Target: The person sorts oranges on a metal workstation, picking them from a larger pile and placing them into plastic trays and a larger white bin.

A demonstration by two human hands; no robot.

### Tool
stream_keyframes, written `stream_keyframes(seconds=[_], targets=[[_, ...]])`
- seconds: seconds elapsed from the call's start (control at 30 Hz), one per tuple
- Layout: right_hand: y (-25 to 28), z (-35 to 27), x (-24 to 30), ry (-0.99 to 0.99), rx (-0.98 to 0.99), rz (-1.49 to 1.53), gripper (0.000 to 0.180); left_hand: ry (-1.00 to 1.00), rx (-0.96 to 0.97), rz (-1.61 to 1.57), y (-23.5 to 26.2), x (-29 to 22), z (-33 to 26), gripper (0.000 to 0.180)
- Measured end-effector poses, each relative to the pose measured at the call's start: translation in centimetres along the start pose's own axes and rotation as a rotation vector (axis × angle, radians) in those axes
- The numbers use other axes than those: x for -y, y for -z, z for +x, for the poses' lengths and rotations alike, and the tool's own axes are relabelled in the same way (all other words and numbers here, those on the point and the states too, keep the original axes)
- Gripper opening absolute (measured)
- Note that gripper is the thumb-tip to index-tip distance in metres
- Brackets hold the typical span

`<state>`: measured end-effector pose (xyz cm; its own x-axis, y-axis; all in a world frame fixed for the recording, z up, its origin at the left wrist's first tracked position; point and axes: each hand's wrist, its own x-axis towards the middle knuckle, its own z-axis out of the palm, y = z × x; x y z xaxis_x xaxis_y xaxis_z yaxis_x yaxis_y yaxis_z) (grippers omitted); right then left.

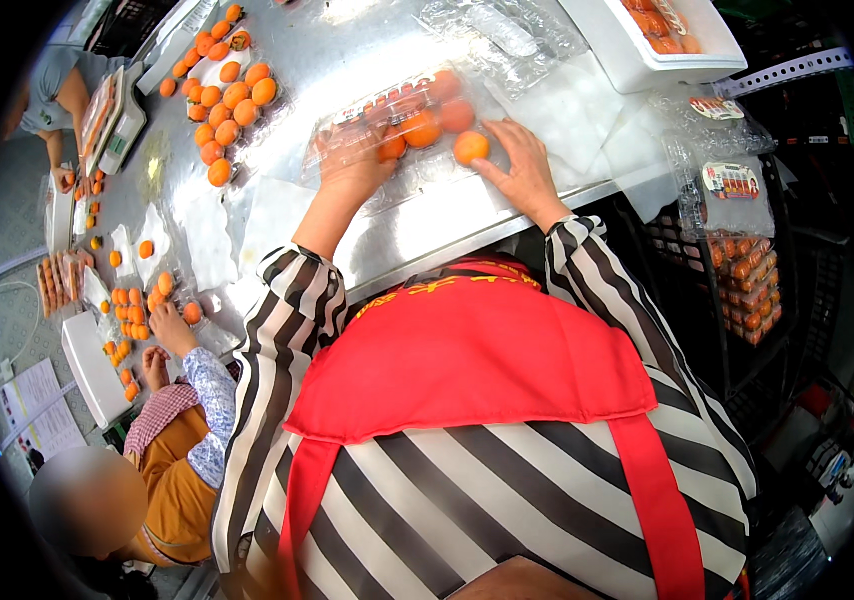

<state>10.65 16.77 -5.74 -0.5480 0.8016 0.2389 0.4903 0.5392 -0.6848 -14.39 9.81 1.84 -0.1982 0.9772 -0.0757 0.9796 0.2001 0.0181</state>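
A steel table (347, 40) fills the upper half of the frame, with black crates (747, 280) at right. My clear bag (407, 120) of orange fruit lies upper centre, long axis running left to right. My left hand (352, 160) presses flat on it; my right hand (522, 170), fingers spread, touches a loose fruit (471, 147).

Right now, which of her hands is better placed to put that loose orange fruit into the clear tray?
Probably the right hand: its fingertips already touch the loose orange fruit just outside the clear tray. The left hand rests on the tray's near-left part.
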Motion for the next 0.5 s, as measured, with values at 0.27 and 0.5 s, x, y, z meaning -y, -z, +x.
stream_keyframes(seconds=[0.27, 0.5], targets=[[0.02, 0.06, 0.31, 0.004, -0.002, -0.002, 0.060, -0.070, -0.058, -0.044, -0.16, 0.42, -0.43, 0.050], [-0.01, 0.00, 0.18, 0.010, -0.014, -0.011, 0.059, -0.047, 0.067, -0.081, 0.54, 0.11, 0.05, 0.052]])
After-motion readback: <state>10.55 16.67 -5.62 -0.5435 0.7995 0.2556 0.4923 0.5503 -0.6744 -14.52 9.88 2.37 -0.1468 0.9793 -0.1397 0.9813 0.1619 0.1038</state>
